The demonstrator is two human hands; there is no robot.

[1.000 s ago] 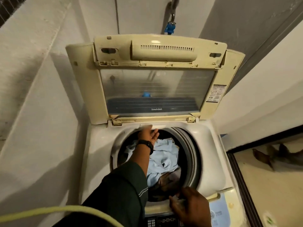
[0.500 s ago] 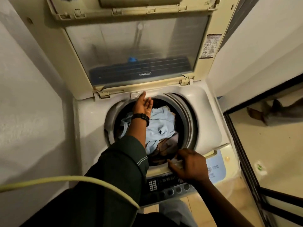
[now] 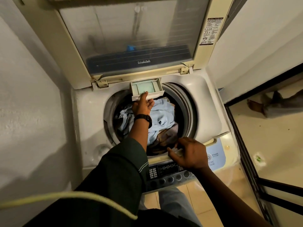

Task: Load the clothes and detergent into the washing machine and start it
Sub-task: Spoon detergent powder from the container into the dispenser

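The top-loading washing machine (image 3: 85,128) stands with its lid (image 3: 131,38) raised. Light blue and brown clothes (image 3: 162,115) fill the drum. At the drum's back rim a small detergent drawer (image 3: 146,86) is pulled out, showing a pale compartment. My left hand (image 3: 141,105), with a black watch on the wrist, holds the drawer's front, thumb on top. My right hand (image 3: 190,154) sits on the drum's front rim and pinches a small pale thing between thumb and fingers; what it is I cannot tell.
The control panel (image 3: 167,172) with buttons and a power key (image 3: 209,156) runs along the front edge. A white wall (image 3: 32,112) closes the left side. A dark door frame (image 3: 242,128) stands right, with another person's foot (image 3: 255,106) beyond. A pale hose (image 3: 65,196) crosses my sleeve.
My left hand reached the back rim and pulled the detergent drawer out. The view tilted down and came closer. My right hand stayed on the front rim.
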